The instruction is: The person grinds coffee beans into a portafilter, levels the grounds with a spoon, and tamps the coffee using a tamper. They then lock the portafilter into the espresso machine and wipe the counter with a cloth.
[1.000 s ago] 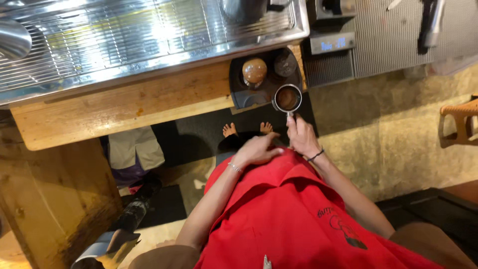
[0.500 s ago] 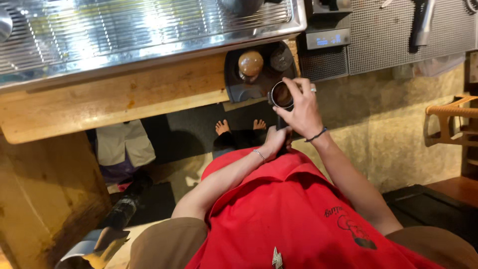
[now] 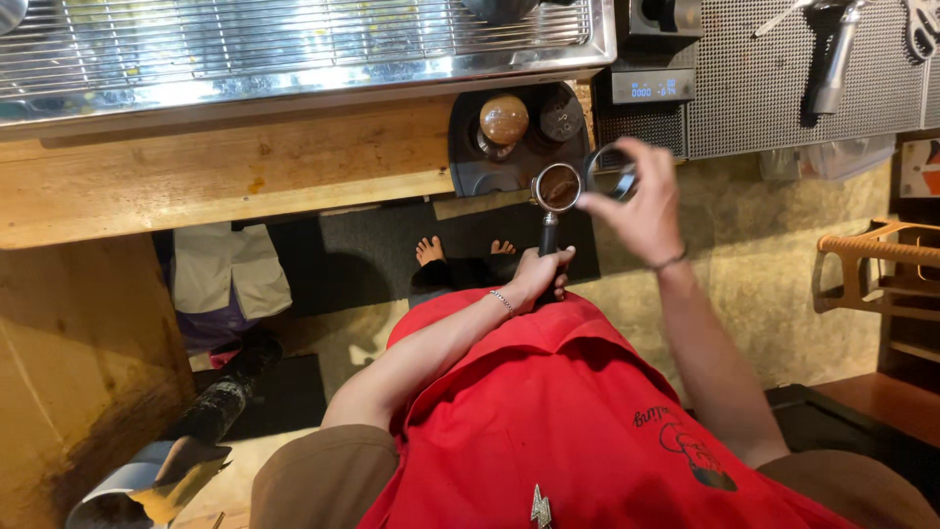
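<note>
Wooden planking forms the table (image 3: 225, 171), seen from above, with a ribbed steel drip tray (image 3: 294, 44) along its far edge.

Two hands are counted. The left hand (image 3: 540, 274) has its grip clamped on the black handle of one portafilter (image 3: 555, 201), which is held upright just off the table's front edge, its round basket at the top. Dark brown ground coffee is seen filling that basket. The right hand (image 3: 641, 201) is raised just beside the basket, and its grip is closed on one metal ring (image 3: 612, 179), blurred, whose inside cannot be made out. A thin bracelet is worn on each wrist.

Just beyond the basket, one dark mat (image 3: 470, 167) is set on the table; two tools are stood on it, one tamper (image 3: 504, 120) with a rounded wooden knob and one black round tool (image 3: 560, 116) beside it. To the right, one small scale (image 3: 651, 88) with a lit display is placed at the edge of a perforated grey panel (image 3: 754, 88), against which one dark spout-like fitting (image 3: 832, 59) is seen.

A red apron (image 3: 568, 421) is worn by the person, and two bare feet (image 3: 429, 251) are visible on a black floor mat (image 3: 362, 255). One wooden rack (image 3: 881, 264) is seen at the right edge.
</note>
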